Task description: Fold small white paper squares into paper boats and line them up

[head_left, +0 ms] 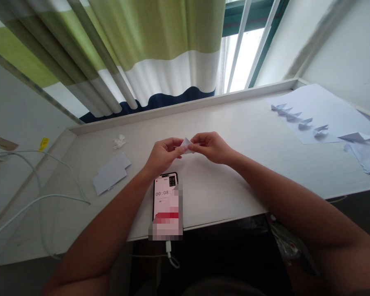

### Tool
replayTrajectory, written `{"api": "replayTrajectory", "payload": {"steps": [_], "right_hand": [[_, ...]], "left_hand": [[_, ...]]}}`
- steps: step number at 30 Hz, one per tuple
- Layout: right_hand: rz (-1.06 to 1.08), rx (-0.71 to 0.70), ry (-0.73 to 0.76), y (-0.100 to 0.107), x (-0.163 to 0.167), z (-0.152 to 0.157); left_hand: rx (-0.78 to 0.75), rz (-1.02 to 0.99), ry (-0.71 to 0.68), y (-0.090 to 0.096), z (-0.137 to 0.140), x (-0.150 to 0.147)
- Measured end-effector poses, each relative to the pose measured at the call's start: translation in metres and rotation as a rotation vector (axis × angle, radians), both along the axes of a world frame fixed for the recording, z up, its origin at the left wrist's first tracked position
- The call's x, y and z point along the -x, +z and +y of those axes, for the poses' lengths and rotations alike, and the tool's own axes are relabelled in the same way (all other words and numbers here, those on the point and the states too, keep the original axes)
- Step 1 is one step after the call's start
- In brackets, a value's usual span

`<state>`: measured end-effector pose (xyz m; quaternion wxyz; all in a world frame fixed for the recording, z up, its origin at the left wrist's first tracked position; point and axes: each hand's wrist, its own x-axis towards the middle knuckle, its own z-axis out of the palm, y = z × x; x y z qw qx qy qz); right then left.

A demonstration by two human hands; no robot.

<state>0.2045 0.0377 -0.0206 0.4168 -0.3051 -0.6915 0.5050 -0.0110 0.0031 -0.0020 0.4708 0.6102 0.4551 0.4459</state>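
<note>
Above desk (218, 193) | folded paper (186, 142): peak pointing away, long axis crosswise | left hand (163, 154), right hand (214, 147) pinching it

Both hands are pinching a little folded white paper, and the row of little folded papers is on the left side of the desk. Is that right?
Not quite: the row of little folded papers is on the right side of the desk, as the head view shows. The left hand and right hand do pinch a little folded white paper.

Forearms (111, 220) angled inward; left hand (160, 157), right hand (215, 147) close together, fingers (201, 137) curled, thumbs (197, 148) pointing inward.
</note>
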Motion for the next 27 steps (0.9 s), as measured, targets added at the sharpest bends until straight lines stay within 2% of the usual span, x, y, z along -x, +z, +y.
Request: {"api": "replayTrajectory", "payload": {"steps": [8, 13, 16, 22, 27], "right_hand": [[0.058, 0.084, 0.074, 0.0037, -0.0036, 0.0025], [0.066, 0.063, 0.06, 0.0038, -0.0013, -0.0011], [0.043, 0.053, 0.042, 0.0042, 0.0001, -0.0035], [0.014, 0.047, 0.08, 0.0053, -0.0032, 0.0001], [-0.052, 0.026, 0.064, 0.0061, -0.0049, -0.0013]], "left_hand": [[0.048, -0.055, -0.034, -0.0002, 0.0016, 0.0023], [-0.031, -0.081, 0.021, -0.0022, -0.0009, -0.0036], [-0.016, -0.069, 0.036, -0.0021, -0.002, -0.0045], [0.142, -0.099, -0.064, -0.0018, 0.0023, 0.0019], [0.087, -0.013, -0.148, 0.001, 0.0008, 0.0017]]}}
